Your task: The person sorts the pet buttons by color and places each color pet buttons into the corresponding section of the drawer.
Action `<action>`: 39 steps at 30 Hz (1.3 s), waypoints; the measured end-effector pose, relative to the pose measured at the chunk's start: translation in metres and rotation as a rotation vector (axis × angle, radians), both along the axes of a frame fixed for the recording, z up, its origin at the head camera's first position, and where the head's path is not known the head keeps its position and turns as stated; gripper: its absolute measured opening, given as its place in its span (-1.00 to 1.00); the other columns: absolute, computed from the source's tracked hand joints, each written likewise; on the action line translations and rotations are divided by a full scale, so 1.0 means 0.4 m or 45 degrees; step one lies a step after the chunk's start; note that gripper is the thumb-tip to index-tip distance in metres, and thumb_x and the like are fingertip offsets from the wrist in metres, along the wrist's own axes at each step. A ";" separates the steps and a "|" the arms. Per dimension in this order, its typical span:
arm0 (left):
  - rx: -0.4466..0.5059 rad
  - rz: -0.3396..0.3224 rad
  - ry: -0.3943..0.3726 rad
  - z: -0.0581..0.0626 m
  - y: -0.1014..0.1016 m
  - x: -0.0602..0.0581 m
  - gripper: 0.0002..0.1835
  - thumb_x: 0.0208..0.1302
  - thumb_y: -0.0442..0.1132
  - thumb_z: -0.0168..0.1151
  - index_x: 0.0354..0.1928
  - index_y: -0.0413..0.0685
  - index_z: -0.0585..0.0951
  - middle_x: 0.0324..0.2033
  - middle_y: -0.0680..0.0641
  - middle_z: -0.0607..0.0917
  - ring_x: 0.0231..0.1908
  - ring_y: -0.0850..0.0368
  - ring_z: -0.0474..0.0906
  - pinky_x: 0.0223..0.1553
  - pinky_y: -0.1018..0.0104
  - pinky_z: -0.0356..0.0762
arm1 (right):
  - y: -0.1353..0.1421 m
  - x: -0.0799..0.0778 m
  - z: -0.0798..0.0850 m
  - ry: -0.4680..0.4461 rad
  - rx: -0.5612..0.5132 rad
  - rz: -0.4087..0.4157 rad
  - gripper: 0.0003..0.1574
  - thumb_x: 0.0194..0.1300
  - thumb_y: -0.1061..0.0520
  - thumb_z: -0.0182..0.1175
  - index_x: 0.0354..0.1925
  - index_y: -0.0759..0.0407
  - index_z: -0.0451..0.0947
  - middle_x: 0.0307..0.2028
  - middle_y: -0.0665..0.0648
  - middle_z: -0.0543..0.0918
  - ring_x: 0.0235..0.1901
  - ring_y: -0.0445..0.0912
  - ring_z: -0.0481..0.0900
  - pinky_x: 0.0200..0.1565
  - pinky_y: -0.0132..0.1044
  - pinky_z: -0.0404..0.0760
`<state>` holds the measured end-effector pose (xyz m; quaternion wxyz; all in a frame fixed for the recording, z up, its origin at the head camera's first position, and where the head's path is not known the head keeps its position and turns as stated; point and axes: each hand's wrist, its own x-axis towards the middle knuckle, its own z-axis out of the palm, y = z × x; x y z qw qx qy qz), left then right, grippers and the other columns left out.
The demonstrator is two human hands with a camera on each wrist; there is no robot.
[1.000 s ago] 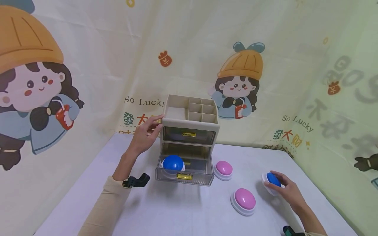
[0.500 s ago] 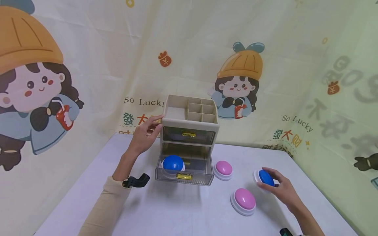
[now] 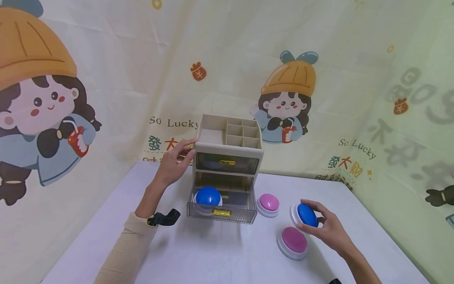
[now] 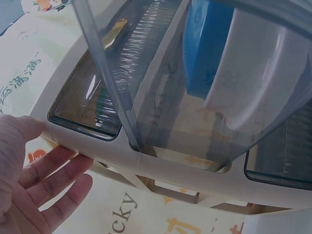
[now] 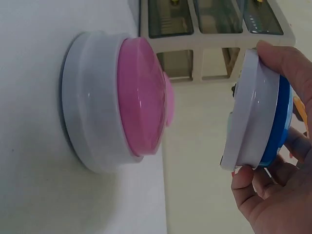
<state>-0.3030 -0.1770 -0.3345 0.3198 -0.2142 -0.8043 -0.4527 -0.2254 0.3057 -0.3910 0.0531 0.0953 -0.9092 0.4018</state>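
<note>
My right hand (image 3: 330, 230) holds a blue buzzer button (image 3: 307, 215) by its white base, thumb on one side and fingertips on the other. In the right wrist view this button (image 5: 258, 112) is tilted and raised off the table. My left hand (image 3: 172, 163) touches the left side of a beige desktop drawer organizer (image 3: 228, 148), its fingers (image 4: 58, 183) loosely extended along the edge. The organizer's lower clear drawer (image 3: 237, 215) is pulled out, and another blue buzzer button (image 3: 208, 196) sits in its left part. The upper drawer (image 3: 209, 162) is closed.
Two pink buzzer buttons stand on the white table (image 3: 220, 252): the back one (image 3: 269, 202) beside the drawer's right side, the front one (image 3: 294, 240) below the held button. A printed cloth (image 3: 227, 90) hangs behind. Divided compartments (image 3: 235, 129) top the organizer.
My right hand has carried the blue buzzer button leftward from the table's right side, and its shadow now darkens the front pink one. My left hand and the drawer stay put.
</note>
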 end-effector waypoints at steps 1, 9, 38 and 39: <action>0.001 -0.002 -0.002 0.000 0.000 0.000 -0.55 0.49 -0.16 0.21 0.36 0.05 0.54 0.01 -0.20 0.76 -0.11 -0.07 0.75 -0.09 0.05 0.71 | -0.002 -0.001 0.000 -0.009 -0.009 -0.003 -0.03 0.17 -0.07 0.52 0.45 0.04 0.34 0.29 0.33 0.45 0.01 0.18 0.54 -0.19 -0.30 0.67; 0.005 -0.006 -0.009 -0.001 0.001 0.002 -0.55 0.49 -0.15 0.20 0.37 0.07 0.53 0.02 -0.21 0.76 -0.11 -0.07 0.75 -0.08 0.09 0.71 | -0.014 -0.012 0.006 0.042 -0.215 0.047 -0.15 0.32 0.06 0.40 0.47 0.09 0.31 0.30 0.25 0.46 0.17 -0.01 0.45 -0.01 -0.44 0.59; 0.000 0.000 0.012 0.000 0.001 0.002 -0.55 0.48 -0.15 0.22 0.36 0.02 0.54 0.01 -0.22 0.76 -0.11 -0.09 0.75 -0.09 0.00 0.72 | -0.128 -0.010 0.083 -0.042 -0.697 0.399 -0.28 0.47 0.25 0.12 0.51 0.07 0.22 0.27 0.05 0.37 0.19 -0.04 0.39 0.00 -0.24 0.65; -0.001 0.001 0.014 0.000 0.001 0.003 -0.55 0.48 -0.15 0.22 0.36 0.03 0.54 0.01 -0.22 0.76 -0.11 -0.09 0.75 -0.09 0.01 0.72 | -0.134 -0.011 0.086 -0.035 -0.684 0.401 -0.27 0.46 0.25 0.14 0.51 0.08 0.23 0.27 0.06 0.38 0.18 -0.04 0.40 -0.01 -0.23 0.66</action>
